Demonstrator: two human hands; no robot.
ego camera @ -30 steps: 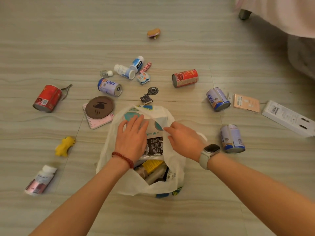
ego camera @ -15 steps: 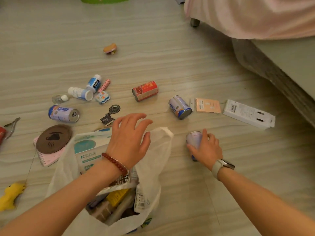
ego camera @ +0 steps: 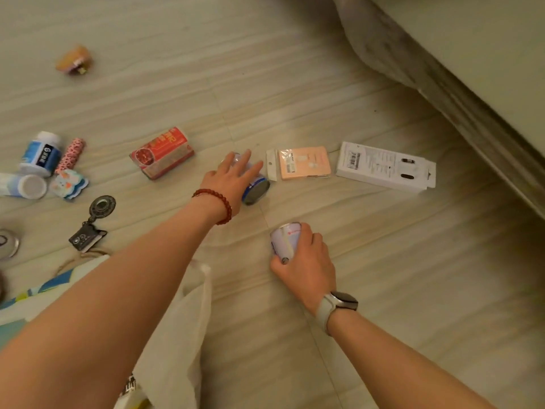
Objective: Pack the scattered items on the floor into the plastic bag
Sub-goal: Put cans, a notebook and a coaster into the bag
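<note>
Grabbing step: right hand [ego camera: 306, 261] grips 1 can [ego camera: 284, 240]; left hand [ego camera: 231, 180], fingers straight, touches can 2 [ego camera: 256, 190]. Next: clasp it, carry both to bag [ego camera: 177, 335].

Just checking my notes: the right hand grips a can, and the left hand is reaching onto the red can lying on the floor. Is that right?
Not quite. In the head view the left hand reaches onto the blue-and-white can, not the red can, which lies untouched beside it. The right hand does grip a can.
</note>
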